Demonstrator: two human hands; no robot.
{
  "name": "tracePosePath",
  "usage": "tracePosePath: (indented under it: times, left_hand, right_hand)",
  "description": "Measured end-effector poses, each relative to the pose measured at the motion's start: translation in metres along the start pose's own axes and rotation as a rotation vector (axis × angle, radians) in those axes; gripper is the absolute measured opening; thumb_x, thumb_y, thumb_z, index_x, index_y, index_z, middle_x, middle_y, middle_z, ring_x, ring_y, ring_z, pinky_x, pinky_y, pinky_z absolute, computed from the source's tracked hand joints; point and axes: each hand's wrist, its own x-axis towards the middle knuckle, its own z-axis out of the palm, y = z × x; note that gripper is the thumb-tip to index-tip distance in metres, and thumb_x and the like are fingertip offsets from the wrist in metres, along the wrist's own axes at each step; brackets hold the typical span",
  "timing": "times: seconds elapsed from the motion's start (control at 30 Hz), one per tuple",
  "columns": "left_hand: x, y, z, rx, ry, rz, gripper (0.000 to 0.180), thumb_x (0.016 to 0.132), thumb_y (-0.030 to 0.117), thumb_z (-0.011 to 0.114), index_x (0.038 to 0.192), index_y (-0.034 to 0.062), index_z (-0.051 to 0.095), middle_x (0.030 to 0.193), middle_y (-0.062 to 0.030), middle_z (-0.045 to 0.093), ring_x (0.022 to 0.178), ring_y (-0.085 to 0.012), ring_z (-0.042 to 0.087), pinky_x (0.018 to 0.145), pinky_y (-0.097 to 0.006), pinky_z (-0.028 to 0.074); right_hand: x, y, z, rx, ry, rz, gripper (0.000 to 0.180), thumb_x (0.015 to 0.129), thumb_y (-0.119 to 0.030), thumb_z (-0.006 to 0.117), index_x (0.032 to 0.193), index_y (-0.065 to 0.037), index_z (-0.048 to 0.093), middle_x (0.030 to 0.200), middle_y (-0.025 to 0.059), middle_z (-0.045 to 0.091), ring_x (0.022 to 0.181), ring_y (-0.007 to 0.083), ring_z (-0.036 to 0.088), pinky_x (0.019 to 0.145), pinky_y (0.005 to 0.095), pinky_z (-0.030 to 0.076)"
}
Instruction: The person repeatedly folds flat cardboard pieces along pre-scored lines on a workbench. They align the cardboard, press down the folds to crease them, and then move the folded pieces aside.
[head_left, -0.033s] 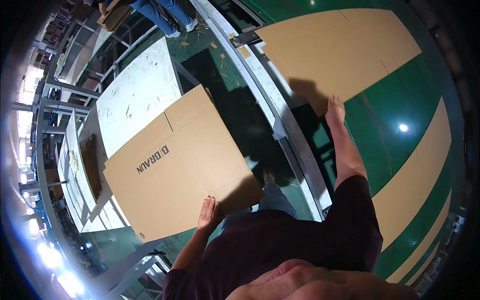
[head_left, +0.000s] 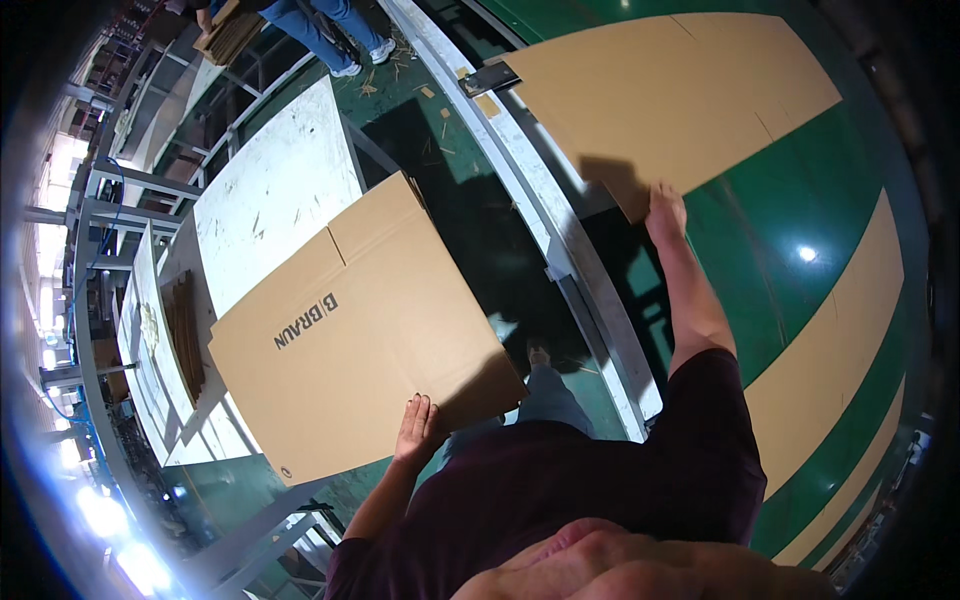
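My left hand (head_left: pixel 418 428) rests fingers-up on the near edge of a flat brown cardboard sheet (head_left: pixel 350 330), which lies tilted over a white table. My right hand (head_left: pixel 667 212) reaches far out and grips the near corner of a second, larger flat cardboard sheet (head_left: pixel 670 90) lying on a green surface (head_left: pixel 800 200). My thumbs are hidden by the sheets. My dark red shirt fills the lower middle of the view.
A metal rail (head_left: pixel 540 200) runs between the two sheets. The scuffed white table (head_left: pixel 270 190) stands at the left, with a stack of cardboard (head_left: pixel 185 340) beside it. Another person's legs in jeans (head_left: pixel 320 30) stand at the top. Tan stripes (head_left: pixel 850 330) cross the green surface.
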Motion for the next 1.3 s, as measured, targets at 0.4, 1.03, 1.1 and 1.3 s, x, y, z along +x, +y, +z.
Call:
tracePosePath:
  times: [0.4, 1.03, 1.1, 1.3]
  left_hand:
    - [0.0, 0.007, 0.009, -0.015, 0.023, -0.049, 0.084, 0.061, 0.031, 0.081, 0.128, -0.0004, 0.043, 0.137, -0.0246, 0.04, 0.13, -0.0418, 0.036, 0.107, -0.052, 0.032]
    - [0.015, 0.013, -0.015, 0.007, 0.031, -0.061, 0.049, 0.074, 0.015, 0.069, 0.116, -0.0037, 0.053, 0.128, -0.0239, 0.049, 0.122, -0.0407, 0.047, 0.102, -0.05, 0.04]
    - [0.008, 0.014, -0.011, -0.023, 0.068, -0.069, 0.048, 0.074, 0.012, 0.069, 0.117, -0.0031, 0.052, 0.127, -0.0235, 0.049, 0.121, -0.0407, 0.048, 0.102, -0.05, 0.04]
    - [0.006, 0.002, 0.001, -0.017, 0.107, -0.016, 0.064, 0.071, 0.026, 0.071, 0.123, -0.0039, 0.048, 0.13, -0.0243, 0.047, 0.125, -0.0398, 0.043, 0.106, -0.049, 0.036]
  right_hand:
    - [-0.018, -0.062, -0.384, 0.925, 1.224, -0.047, 0.019, 0.09, -0.016, 0.059, 0.095, 0.002, 0.06, 0.088, 0.0051, 0.064, 0.075, 0.0116, 0.059, 0.068, 0.025, 0.048]
    - [0.185, -0.05, 0.016, 2.034, -0.057, 0.743, 0.029, 0.085, -0.015, 0.063, 0.109, -0.001, 0.057, 0.099, 0.0124, 0.063, 0.082, 0.0229, 0.063, 0.061, 0.0332, 0.053]
    - [0.193, -0.065, -0.031, 2.205, -0.218, 0.566, 0.025, 0.086, -0.01, 0.061, 0.109, -0.002, 0.056, 0.098, 0.0123, 0.063, 0.08, 0.0222, 0.064, 0.059, 0.0301, 0.055]
    - [0.062, -0.23, -0.155, 2.312, -0.469, 0.015, 0.032, 0.083, 0.003, 0.057, 0.115, 0.002, 0.052, 0.107, 0.0166, 0.06, 0.094, 0.0294, 0.062, 0.076, 0.0426, 0.055]
